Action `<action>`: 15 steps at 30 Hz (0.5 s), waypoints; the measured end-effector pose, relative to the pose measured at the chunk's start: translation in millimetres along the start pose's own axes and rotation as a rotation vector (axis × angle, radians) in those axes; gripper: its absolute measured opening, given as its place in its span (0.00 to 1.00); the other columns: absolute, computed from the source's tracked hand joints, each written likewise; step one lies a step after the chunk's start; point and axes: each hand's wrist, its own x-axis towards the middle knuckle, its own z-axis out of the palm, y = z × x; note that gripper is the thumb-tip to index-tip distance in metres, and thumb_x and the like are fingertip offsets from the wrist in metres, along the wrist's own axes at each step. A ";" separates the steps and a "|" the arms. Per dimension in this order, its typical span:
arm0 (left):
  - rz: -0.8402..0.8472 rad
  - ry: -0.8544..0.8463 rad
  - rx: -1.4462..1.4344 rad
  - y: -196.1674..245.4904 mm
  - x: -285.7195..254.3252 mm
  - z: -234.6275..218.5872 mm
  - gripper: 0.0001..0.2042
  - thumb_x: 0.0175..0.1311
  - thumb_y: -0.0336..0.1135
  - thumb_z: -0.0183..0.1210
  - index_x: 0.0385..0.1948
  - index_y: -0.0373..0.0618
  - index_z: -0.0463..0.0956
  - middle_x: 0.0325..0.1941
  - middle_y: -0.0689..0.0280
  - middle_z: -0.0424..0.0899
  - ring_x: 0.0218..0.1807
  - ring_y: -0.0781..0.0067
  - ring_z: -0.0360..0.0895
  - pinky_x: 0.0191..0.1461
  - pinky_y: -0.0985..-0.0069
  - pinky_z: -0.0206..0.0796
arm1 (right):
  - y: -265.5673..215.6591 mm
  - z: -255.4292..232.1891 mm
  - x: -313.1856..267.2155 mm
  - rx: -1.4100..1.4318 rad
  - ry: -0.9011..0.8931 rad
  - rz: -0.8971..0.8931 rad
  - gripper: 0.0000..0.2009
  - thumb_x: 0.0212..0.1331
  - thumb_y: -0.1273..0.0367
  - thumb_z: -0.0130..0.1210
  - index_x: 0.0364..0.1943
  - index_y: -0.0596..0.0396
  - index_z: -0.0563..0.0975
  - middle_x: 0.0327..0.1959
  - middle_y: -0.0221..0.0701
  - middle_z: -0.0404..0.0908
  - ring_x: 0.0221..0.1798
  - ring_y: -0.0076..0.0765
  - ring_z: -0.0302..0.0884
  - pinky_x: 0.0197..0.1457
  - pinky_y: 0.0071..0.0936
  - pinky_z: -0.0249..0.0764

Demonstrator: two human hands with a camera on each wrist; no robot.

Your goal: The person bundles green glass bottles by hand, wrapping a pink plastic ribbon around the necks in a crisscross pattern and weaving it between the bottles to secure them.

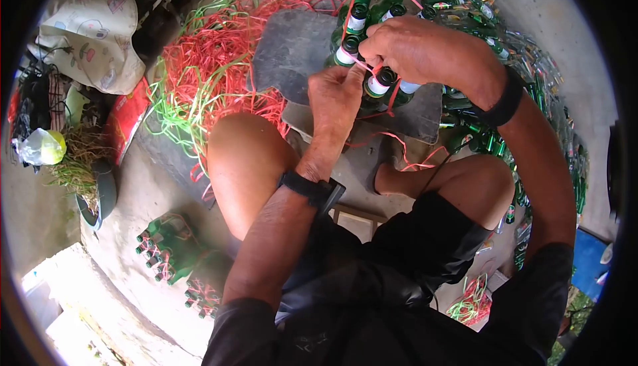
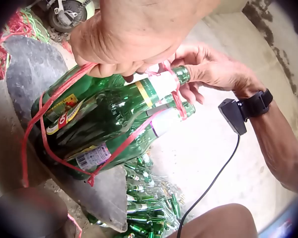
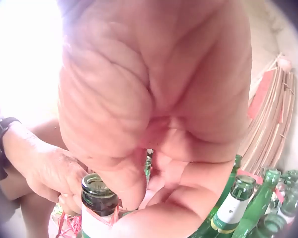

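Note:
A cluster of green glass bottles (image 1: 357,24) stands on a dark slab (image 1: 286,54), with pink-red plastic ribbon (image 2: 124,144) running round the bodies and necks. At the near side of the necks the left hand (image 1: 335,93) pinches the ribbon between thumb and fingers. From the right, the right hand (image 1: 405,47) reaches over the necks with curled fingers on the ribbon. In the right wrist view the right hand (image 3: 154,109) is beside an open bottle mouth (image 3: 99,191); its fingertips are partly hidden.
Tangled red and green ribbon (image 1: 219,60) lies left of the slab. Many loose bottles (image 1: 492,140) are piled at the right. Tied bottle bundles (image 1: 173,250) are at the lower left, near a plant pot (image 1: 100,196). The person's knees flank the slab.

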 end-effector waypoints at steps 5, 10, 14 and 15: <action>-0.022 -0.007 0.006 6.0 -1.9 1.0 0.15 0.68 0.38 0.69 0.27 0.32 0.86 0.18 0.65 0.83 0.23 0.80 0.72 0.29 0.69 0.67 | -7.4 -6.6 -2.7 -0.177 -0.007 -0.006 0.02 0.58 0.75 0.60 0.30 0.58 0.79 0.35 0.37 0.83 0.43 0.54 0.83 0.47 0.47 0.75; 0.022 -0.041 -0.040 9.3 -3.2 1.2 0.15 0.70 0.37 0.67 0.29 0.32 0.86 0.19 0.66 0.83 0.23 0.83 0.71 0.28 0.71 0.66 | -0.6 -2.6 -5.9 -0.268 0.104 -0.090 0.05 0.59 0.74 0.59 0.27 0.60 0.78 0.34 0.40 0.79 0.42 0.54 0.82 0.45 0.47 0.74; 0.043 -0.031 -0.098 13.1 -5.3 3.3 0.15 0.71 0.37 0.66 0.29 0.31 0.86 0.18 0.68 0.82 0.23 0.84 0.69 0.27 0.71 0.64 | 3.2 -5.8 -12.8 -0.203 0.166 -0.163 0.05 0.59 0.75 0.58 0.28 0.63 0.75 0.33 0.41 0.77 0.39 0.54 0.80 0.43 0.47 0.73; 0.034 -0.049 -0.091 12.2 -4.9 3.1 0.15 0.71 0.36 0.66 0.29 0.31 0.86 0.18 0.68 0.81 0.23 0.84 0.69 0.27 0.71 0.64 | 6.6 -3.7 -13.8 -0.122 0.207 -0.191 0.05 0.59 0.75 0.58 0.29 0.63 0.74 0.33 0.41 0.76 0.38 0.54 0.78 0.42 0.45 0.73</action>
